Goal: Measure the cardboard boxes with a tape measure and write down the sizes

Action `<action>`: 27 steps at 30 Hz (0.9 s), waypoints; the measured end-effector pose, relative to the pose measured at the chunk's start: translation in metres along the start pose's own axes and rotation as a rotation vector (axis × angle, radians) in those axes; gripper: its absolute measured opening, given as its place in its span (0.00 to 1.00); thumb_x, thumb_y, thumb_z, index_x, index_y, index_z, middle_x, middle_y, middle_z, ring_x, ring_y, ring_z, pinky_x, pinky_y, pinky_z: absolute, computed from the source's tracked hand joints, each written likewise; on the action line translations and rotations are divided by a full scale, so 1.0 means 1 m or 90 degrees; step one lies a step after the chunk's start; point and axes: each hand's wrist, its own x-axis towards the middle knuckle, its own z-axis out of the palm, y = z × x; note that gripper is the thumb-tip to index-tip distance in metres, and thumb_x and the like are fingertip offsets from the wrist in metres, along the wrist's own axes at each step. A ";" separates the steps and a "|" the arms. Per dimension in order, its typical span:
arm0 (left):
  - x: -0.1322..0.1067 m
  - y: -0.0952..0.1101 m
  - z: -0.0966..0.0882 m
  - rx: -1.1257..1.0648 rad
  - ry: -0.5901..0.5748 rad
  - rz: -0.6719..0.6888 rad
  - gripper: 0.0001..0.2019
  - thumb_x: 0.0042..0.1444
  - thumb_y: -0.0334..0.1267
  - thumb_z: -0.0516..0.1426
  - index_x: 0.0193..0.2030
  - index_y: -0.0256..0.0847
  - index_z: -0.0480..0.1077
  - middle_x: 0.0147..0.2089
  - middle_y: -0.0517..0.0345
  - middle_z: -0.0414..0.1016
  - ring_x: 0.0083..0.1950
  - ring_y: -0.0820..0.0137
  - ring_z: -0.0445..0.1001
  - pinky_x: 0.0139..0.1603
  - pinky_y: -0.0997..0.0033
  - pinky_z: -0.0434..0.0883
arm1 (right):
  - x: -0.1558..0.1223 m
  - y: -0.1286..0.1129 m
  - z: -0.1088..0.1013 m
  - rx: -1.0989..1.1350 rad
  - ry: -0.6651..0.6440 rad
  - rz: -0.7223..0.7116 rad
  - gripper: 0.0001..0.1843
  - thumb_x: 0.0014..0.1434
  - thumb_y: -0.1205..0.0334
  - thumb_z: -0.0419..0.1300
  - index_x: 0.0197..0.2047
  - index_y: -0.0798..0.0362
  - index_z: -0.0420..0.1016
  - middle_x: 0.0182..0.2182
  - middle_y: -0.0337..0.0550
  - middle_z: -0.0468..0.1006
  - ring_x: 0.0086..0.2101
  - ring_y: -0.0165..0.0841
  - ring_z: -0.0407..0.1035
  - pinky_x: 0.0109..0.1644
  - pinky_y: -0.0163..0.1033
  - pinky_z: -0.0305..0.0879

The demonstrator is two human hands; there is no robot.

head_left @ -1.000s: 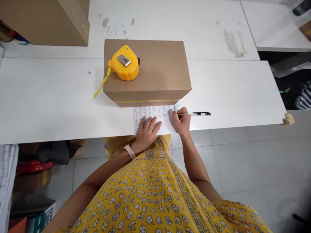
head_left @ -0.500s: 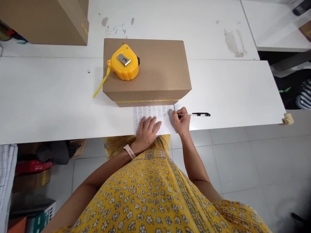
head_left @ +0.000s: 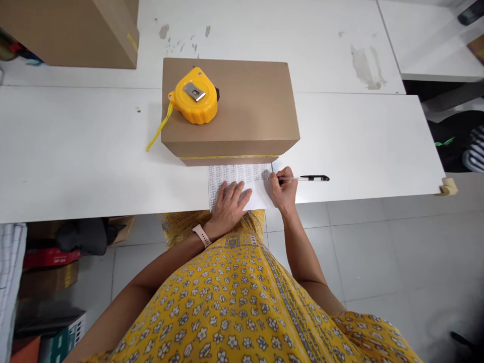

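Observation:
Under my left hand, which lies flat with fingers spread, is a white sheet of paper covered in rows of small writing at its left and top. My right hand is closed around a black-capped clear pen, its tip at the paper near the end of a written row. The writing is too small to read. Just behind the paper stands a closed brown cardboard box, which seems to cover the sheet's far edge. On the box's top left rests a yellow tape measure with a wrist strap hanging over the side.
The white table has worn patches and a seam along it. A larger cardboard box stands at the back left. A beige corner guard is on the right front corner. Boxes and a dark grey item sit below at left.
The view has shifted very slightly. Both hands stay in place on the paper, and the pen is still held at nearly the same spot.

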 end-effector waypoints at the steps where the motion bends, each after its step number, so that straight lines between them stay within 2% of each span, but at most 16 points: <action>1: 0.000 0.000 0.000 -0.005 -0.004 -0.002 0.30 0.64 0.47 0.63 0.69 0.40 0.66 0.71 0.37 0.68 0.71 0.48 0.68 0.75 0.36 0.59 | 0.000 0.000 0.000 0.002 0.002 -0.002 0.16 0.59 0.57 0.63 0.27 0.47 0.59 0.18 0.29 0.60 0.22 0.27 0.56 0.28 0.37 0.53; 21: 0.001 0.000 -0.001 -0.009 0.019 0.005 0.29 0.63 0.46 0.65 0.68 0.38 0.69 0.69 0.35 0.70 0.69 0.46 0.70 0.74 0.35 0.60 | 0.000 0.001 -0.002 -0.009 0.009 0.013 0.15 0.60 0.58 0.62 0.28 0.47 0.59 0.19 0.29 0.61 0.22 0.27 0.56 0.29 0.37 0.53; 27: 0.001 -0.001 -0.002 -0.029 -0.013 -0.003 0.30 0.63 0.45 0.65 0.69 0.39 0.67 0.71 0.36 0.68 0.71 0.47 0.68 0.75 0.34 0.59 | 0.000 -0.001 -0.002 -0.013 0.008 0.003 0.15 0.59 0.58 0.62 0.27 0.47 0.59 0.18 0.29 0.60 0.22 0.27 0.56 0.28 0.37 0.53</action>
